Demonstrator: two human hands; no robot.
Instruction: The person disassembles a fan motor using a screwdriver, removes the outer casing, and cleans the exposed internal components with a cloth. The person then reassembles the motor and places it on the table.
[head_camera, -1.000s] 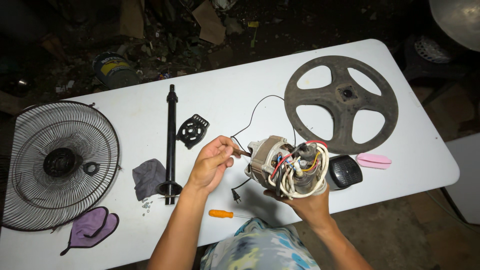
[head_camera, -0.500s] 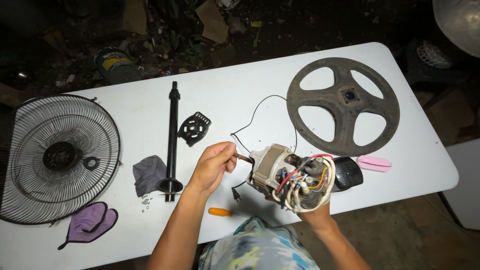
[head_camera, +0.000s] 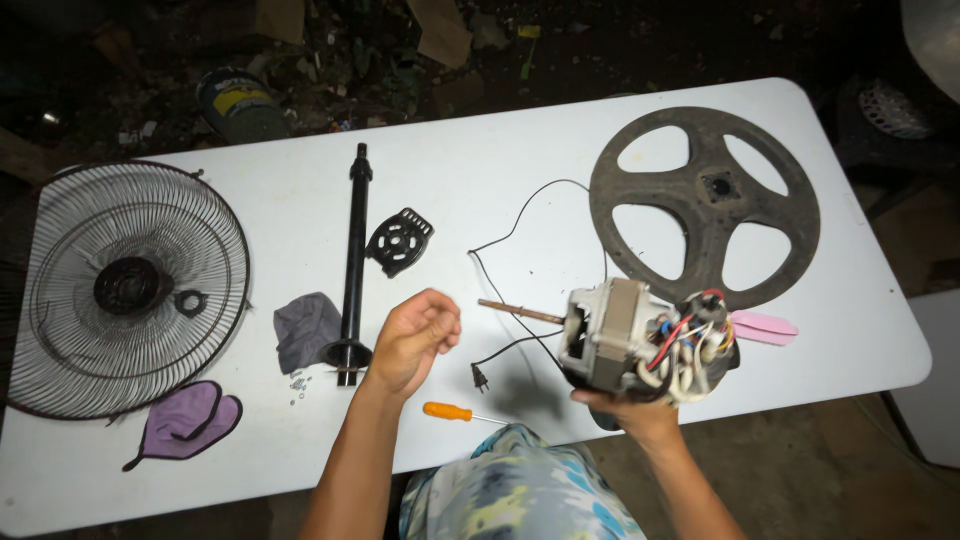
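Since the earlier frame, the left hand (head_camera: 415, 338) has let go of the motor's shaft and pulled back to the left of it; it now hovers over the white table (head_camera: 500, 150) with fingers curled loosely into a half fist, holding nothing. The fan motor (head_camera: 635, 340) has tipped so its bare shaft (head_camera: 520, 312) points left toward that hand.

Far left of the motor, the wire fan guard (head_camera: 125, 290) lies flat at the table's end. Just behind the motor lies the round spoked base (head_camera: 705, 205). The black pole (head_camera: 353, 265) lies left of the motor, beyond the left hand. The right hand (head_camera: 630, 405) cups the motor from below, fingers pressed around its body, coloured and white wires bunched at its right end. A thin black cord (head_camera: 520, 215) runs from the motor across the table. An orange-handled screwdriver (head_camera: 450, 411) lies below and left of the motor, near the table's front edge.
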